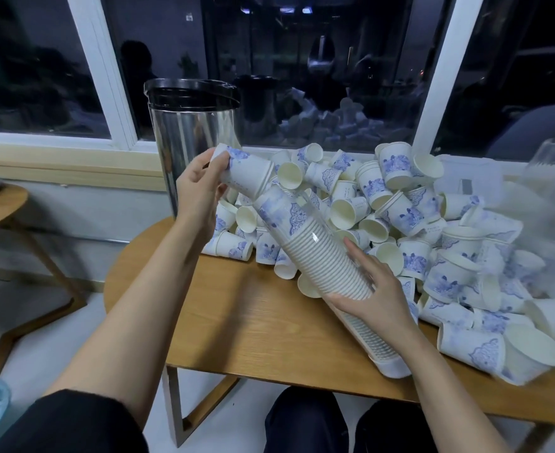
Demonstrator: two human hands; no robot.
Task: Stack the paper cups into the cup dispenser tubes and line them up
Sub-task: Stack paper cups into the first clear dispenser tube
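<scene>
While the right hand (pixel 376 289) clasps the clear tube (pixel 379 349) about midway, thumb beneath and fingers laid along its wall, the tube hangs tilted above the surface (pixel 253 322), one end low and near, its mouth up and away. A stack (pixel 318 253) of nested cups fills its middle. Higher up, the left hand (pixel 201 188) curls round the base of a small nest (pixel 248 173), rims turned toward the tube's mouth and touching or just beside it. Paper cups are light and crush easily, so they likely want a loose hold round the wall near the base, never a squeeze at the rim; the tube looks stiff and slick, best held where the load sits. Beyond lies the pile (pixel 410 217) of loose cups, then a steel bin (pixel 188 135) by the window (pixel 335 76).
</scene>
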